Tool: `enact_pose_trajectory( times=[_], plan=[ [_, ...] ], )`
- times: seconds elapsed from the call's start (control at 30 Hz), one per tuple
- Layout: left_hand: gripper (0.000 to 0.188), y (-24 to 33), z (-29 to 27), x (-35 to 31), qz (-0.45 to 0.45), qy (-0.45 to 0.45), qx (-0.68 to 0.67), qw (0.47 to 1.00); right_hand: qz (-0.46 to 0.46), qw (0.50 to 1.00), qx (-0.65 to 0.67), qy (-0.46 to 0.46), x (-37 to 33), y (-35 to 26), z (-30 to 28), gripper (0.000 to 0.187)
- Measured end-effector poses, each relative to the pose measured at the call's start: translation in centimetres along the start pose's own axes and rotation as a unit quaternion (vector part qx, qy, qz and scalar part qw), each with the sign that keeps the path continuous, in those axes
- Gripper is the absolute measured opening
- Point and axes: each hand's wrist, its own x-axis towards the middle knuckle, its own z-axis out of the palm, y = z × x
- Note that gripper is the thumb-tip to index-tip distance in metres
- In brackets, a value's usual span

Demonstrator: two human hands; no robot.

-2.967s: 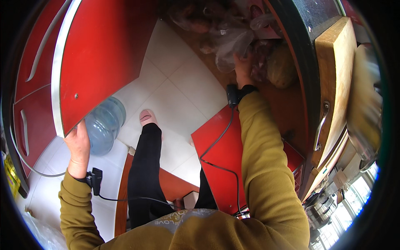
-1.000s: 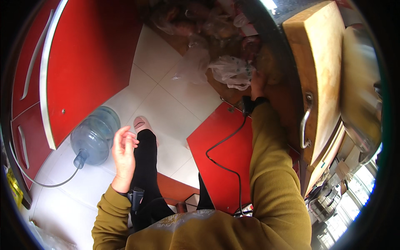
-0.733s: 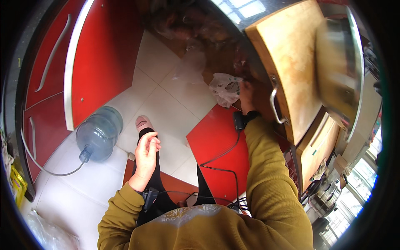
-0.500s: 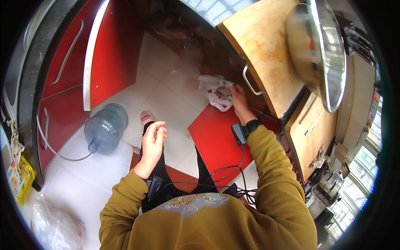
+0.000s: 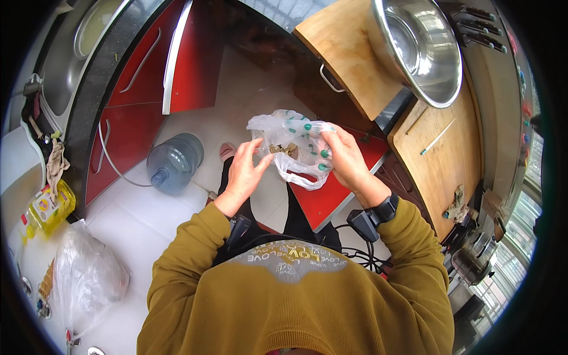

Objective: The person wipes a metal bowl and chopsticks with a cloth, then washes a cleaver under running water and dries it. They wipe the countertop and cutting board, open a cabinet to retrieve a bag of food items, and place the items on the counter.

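A thin, see-through plastic bag [image 5: 305,163] with green dots hangs in front of me, its mouth facing up. Small brownish pieces [image 5: 290,150] lie inside; I cannot make out what they are. My right hand [image 5: 349,160] grips the bag's right rim between thumb and fingers. At the opposite rim is my left hand [image 5: 241,174], its thumb and forefinger spread apart and their tips against the plastic. Below the bag, a red drawer front or cabinet door [image 5: 322,204] is partly covered by it.
A big blue water bottle [image 5: 176,163] lies on the floor to the left, near an open red cabinet door [image 5: 195,65]. Steel bowl [image 5: 420,47] and wooden boards [image 5: 441,157] occupy the right counter. Lower left are a yellow oil bottle [image 5: 50,207] and a filled clear bag [image 5: 89,278].
My right hand has brought the plastic bag up and toward me from the dark cabinet side. My left hand has moved right to its rim. The view has shifted.
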Motion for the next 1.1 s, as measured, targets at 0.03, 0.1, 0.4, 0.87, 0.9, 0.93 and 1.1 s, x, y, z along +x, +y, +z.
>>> enact_pose_trajectory(
  times=[0.03,0.1,0.4,0.87,0.9,0.93,1.1],
  plan=[
    [0.050,0.4,-0.3,-0.3,0.010,0.006,-0.011,1.000,-0.009,1.000,-0.002,-0.020,-0.9,-0.4,0.5,0.030],
    [0.050,1.2,-0.8,-0.5,-0.003,0.013,-0.017,1.000,-0.004,0.999,-0.007,-0.050,-2.1,-1.2,1.2,0.031],
    [0.045,5.5,0.6,-1.9,0.086,0.071,0.169,0.979,0.021,0.992,0.122,-0.011,-7.3,-4.5,3.3,0.028],
    [0.046,9.4,0.0,-2.8,0.086,-0.014,-0.091,0.992,0.002,0.988,0.153,-0.030,-11.2,-7.2,0.4,0.033],
    [0.053,9.8,0.0,-3.0,0.084,-0.024,-0.039,0.995,-0.005,0.985,0.167,-0.043,-11.4,-7.3,0.6,0.033],
    [0.064,10.0,0.0,-3.2,0.052,-0.038,-0.055,0.996,-0.006,0.986,0.161,-0.050,-11.5,-7.5,0.7,0.033],
    [0.033,11.4,1.0,-2.6,0.085,0.011,-0.064,0.994,-0.028,0.984,0.159,-0.079,-12.7,-8.7,0.6,0.033]
  ],
)
